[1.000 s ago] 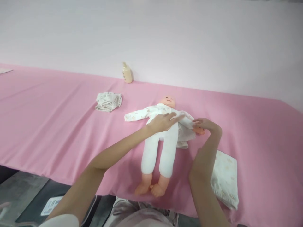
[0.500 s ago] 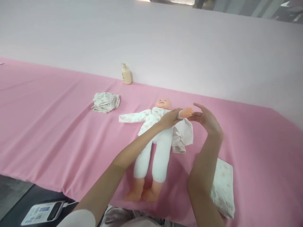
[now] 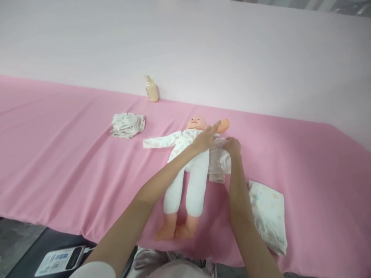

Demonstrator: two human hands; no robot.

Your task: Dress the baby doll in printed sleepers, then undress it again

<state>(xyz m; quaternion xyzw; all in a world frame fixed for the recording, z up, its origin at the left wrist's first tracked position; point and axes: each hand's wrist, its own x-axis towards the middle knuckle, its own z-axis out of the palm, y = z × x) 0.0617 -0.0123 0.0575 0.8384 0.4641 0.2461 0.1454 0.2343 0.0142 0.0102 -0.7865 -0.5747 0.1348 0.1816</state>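
Observation:
A baby doll (image 3: 196,191) lies on its back, head away from me, its body and legs white. It wears a white printed shirt (image 3: 177,150), with one sleeve stretched out to the left. My left hand (image 3: 205,139) is closed around the doll's arm on the right side, and the doll's bare hand (image 3: 223,125) sticks up past my fingers. Beside the doll's body, my right hand (image 3: 232,146) pinches the loose half of the shirt, which hangs in folds below it. My fingertips there are partly hidden.
A pink sheet (image 3: 87,173) covers the table against a white wall. Folded printed cloth (image 3: 128,125) lies at the left, with a pump bottle (image 3: 152,89) behind it. A folded printed packet or cloth (image 3: 269,216) lies by my right forearm. A white device (image 3: 60,260) rests at lower left.
My right hand has come down and left from beside the doll's hand and now grips the shirt. The doll's arm points higher, still in my left hand. The view has shifted slightly.

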